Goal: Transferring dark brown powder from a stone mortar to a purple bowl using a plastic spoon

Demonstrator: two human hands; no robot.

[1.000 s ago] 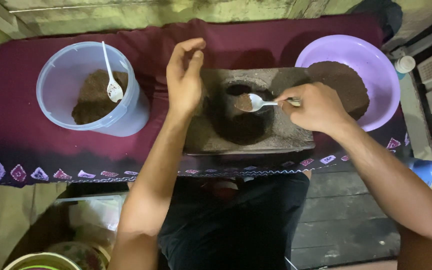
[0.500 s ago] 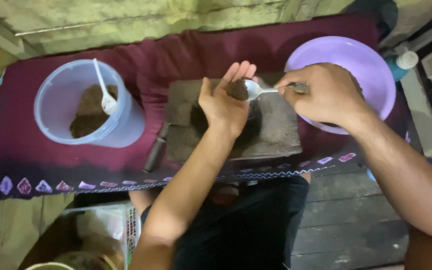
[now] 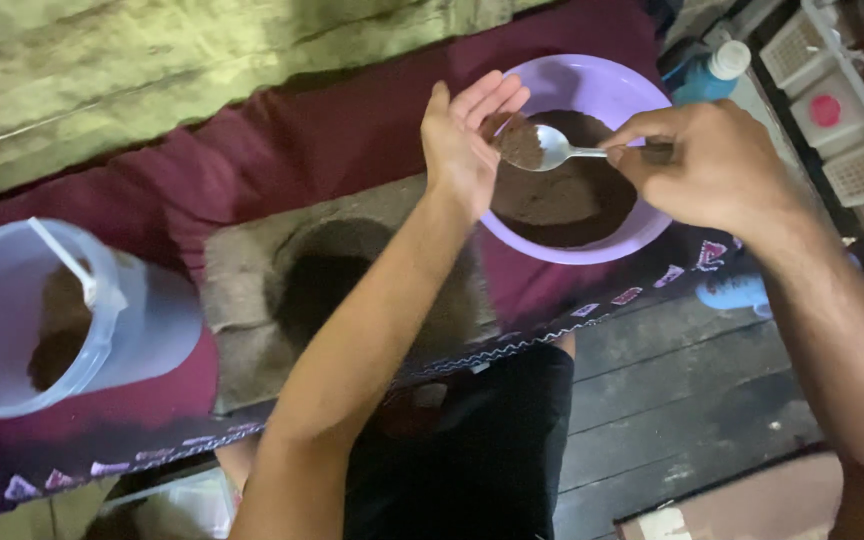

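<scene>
Two hands over the purple bowl (image 3: 642, 225): right hand (image 3: 717, 165) fingers pinch the metal spoon (image 3: 552, 150) handle, loaded with loose brown powder; left hand (image 3: 467, 140) fingers together, cupped beside it. Spoon stiff, light; powder likely spills easily, so hold level.

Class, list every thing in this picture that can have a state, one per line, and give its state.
Metal spoon: loaded with brown powder, held over the bowl by the right hand.
Left hand: open, cupped beside the spoon.
Purple plastic bowl: partly filled with brown powder.
Clear plastic tub: open, some powder and a white spoon inside.
Grey stone mortar: hollow dark, contents unclear.
</scene>
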